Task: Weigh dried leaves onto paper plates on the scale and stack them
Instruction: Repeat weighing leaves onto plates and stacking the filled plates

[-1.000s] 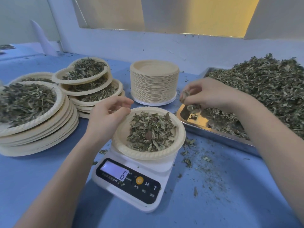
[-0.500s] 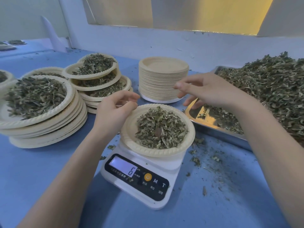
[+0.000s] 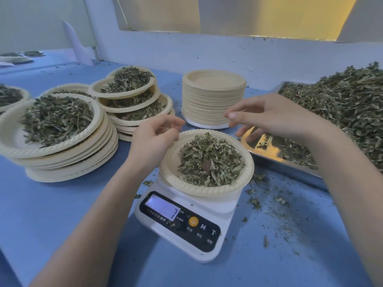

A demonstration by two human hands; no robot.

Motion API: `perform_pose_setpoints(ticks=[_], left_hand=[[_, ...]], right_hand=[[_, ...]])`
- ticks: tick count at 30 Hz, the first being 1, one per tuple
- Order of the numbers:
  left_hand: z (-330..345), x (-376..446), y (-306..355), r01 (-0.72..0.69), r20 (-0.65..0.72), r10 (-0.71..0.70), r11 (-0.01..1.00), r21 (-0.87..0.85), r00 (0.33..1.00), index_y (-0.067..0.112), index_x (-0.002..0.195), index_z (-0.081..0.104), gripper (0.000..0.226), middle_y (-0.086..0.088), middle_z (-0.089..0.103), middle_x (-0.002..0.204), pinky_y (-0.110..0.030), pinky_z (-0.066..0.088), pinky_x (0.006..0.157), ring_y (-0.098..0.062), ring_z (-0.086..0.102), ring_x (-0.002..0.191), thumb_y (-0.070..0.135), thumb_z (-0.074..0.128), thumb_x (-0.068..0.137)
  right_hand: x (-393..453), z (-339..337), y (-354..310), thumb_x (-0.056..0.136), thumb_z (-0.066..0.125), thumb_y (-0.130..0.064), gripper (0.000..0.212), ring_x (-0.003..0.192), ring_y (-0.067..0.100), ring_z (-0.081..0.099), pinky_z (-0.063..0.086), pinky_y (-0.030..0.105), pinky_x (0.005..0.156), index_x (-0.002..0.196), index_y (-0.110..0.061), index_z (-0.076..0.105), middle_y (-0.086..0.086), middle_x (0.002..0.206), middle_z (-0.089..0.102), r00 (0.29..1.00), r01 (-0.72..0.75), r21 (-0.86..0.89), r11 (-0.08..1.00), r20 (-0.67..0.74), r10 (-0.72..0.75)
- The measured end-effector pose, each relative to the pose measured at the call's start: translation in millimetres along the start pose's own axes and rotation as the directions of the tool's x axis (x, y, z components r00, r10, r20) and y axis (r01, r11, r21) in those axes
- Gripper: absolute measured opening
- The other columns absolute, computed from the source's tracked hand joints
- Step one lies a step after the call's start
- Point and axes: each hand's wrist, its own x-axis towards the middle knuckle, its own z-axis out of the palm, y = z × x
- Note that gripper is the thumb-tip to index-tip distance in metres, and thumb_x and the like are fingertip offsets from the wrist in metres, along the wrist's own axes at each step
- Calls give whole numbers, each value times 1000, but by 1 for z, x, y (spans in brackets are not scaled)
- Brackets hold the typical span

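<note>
On the right, a heaped steel tray of dried green leaves (image 3: 342, 112) remains; several stacks of filled beige paper plates (image 3: 58, 129) and many blanks (image 3: 213, 100) show mid-task. One filled plate (image 3: 207, 162) sits on the white scale (image 3: 186, 220), reading 7. Left hand (image 3: 153, 141) and right hand (image 3: 275, 114) hover beside it, fingers loose, holding nothing.

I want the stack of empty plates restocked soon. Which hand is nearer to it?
Right. The right hand hovers just in front of the empty plate stack; the left hand sits farther left, by the plate on the scale.
</note>
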Motion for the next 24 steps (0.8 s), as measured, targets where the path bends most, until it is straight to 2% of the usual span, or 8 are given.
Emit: perform_pose_setpoints(ticks=[2,5,8,13,16,18,20,24], left_hand=[[0,0,0,11,0,-11,1000,-10,1000,29,89,71,30,7,69,92,-28,49,81,-9,59,84,18,53,67],[-3,2,0,54,5,-54,999,4,999,29,93,70,25,8,68,92,-30,49,85,-11,61,90,19,57,74],[-3,1,-2,180,50,-184,980,89,982,33,94,64,13,15,62,95,-24,43,78,0,55,90,25,56,88],[6,-6,4,324,85,-327,945,44,941,20,118,59,31,1,61,117,-43,41,101,-18,56,110,35,51,92],[0,4,20,300,11,-300,953,-29,954,19,103,59,15,-5,63,112,-46,43,100,-25,58,107,21,48,94],[-11,12,27,290,-6,-291,955,-70,957,19,84,60,23,-15,66,101,-45,46,94,-31,61,97,8,42,93],[-25,18,34,278,-45,-285,954,-110,958,17,74,61,36,-24,66,95,-51,49,85,-37,63,85,-2,35,91],[-68,29,43,255,-247,-316,934,-250,916,10,84,61,33,-15,61,84,-37,52,72,-24,58,69,-9,34,90]], right_hand=[[-2,-6,-1,75,71,-52,40,83,-5,66,50,10,68,111,-39,63,-20,102,69,996,13,-68,998,85,-7],[-5,-11,1,42,80,-69,105,124,-15,35,30,19,99,134,-59,31,-40,136,35,927,12,-293,956,363,100],[-4,-3,7,31,87,-65,136,126,-15,18,20,12,99,139,-62,4,-45,136,16,843,34,-421,907,499,200],[-2,8,10,32,87,-56,139,109,-27,24,21,-4,84,143,-54,3,-54,116,19,890,62,-377,924,441,120],[1,7,4,33,88,-54,138,109,-34,27,18,-6,91,146,-48,8,-56,113,20,923,106,-314,944,385,24],[6,4,-6,33,88,-55,139,118,-25,28,22,6,101,146,-47,8,-44,127,24,935,119,-291,949,355,-8],[14,1,-20,34,90,-49,137,115,-22,39,33,3,95,147,-45,11,-26,137,31,946,111,-188,976,320,-46],[37,7,-54,42,88,-28,121,100,-2,64,52,12,79,146,-31,26,-3,133,50,975,132,91,987,169,-146]])
